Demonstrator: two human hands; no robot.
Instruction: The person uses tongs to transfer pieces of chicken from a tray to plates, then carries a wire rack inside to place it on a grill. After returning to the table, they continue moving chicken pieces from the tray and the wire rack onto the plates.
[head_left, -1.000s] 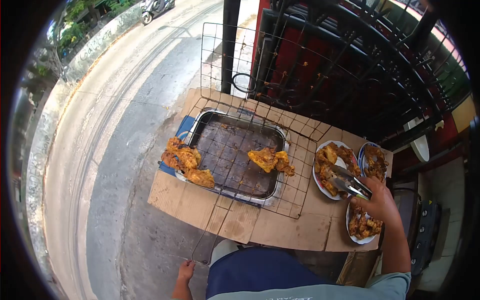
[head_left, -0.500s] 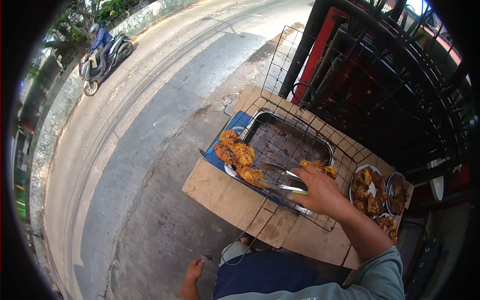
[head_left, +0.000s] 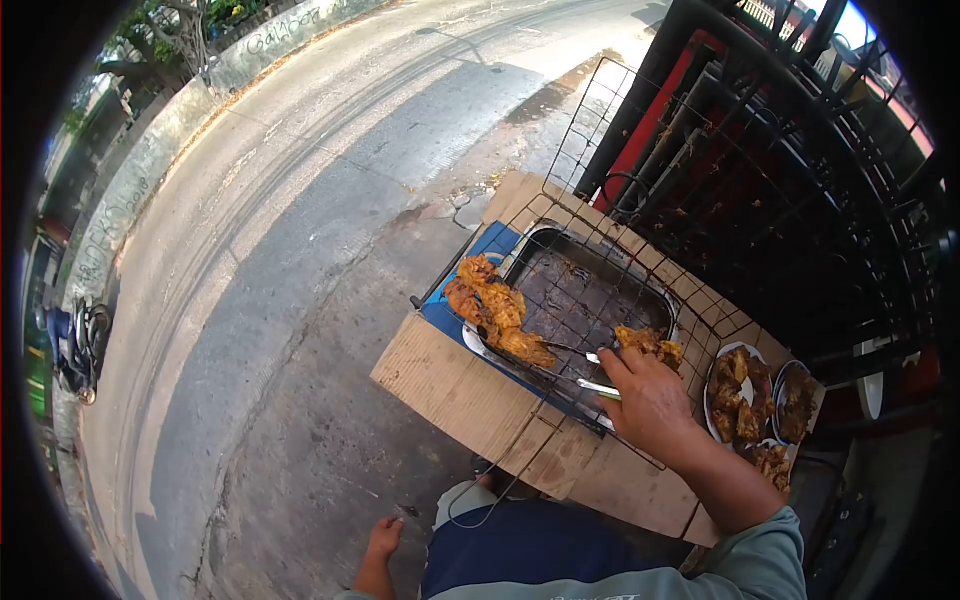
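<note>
My right hand (head_left: 652, 402) is closed round metal tongs (head_left: 598, 388), held over the wire grill rack (head_left: 590, 300). The tong tips reach the edge of the grilled chicken pieces (head_left: 503, 310) at the rack's left end. More chicken (head_left: 648, 345) lies on the rack just beyond my right fingers, partly hidden by them. Under the rack sits a rectangular metal pan (head_left: 560, 290) with a dark, charred-looking bottom. My left hand (head_left: 384, 538) hangs low beside my leg, away from the food, fingers curled in; a small dark spot shows near its fingertips.
Plates of grilled chicken (head_left: 738, 395) stand at the right end of the cardboard-covered table (head_left: 440, 385). A long wire handle (head_left: 510, 465) juts from the rack toward my lap. Black metal bars (head_left: 780, 190) rise behind. A motorcycle (head_left: 80, 350) is on the road at far left.
The tongs have closed up somewhat at the left chicken, their tips now right against it. My view has shifted slightly. The motorcycle and rider have moved down along the road's left side.
</note>
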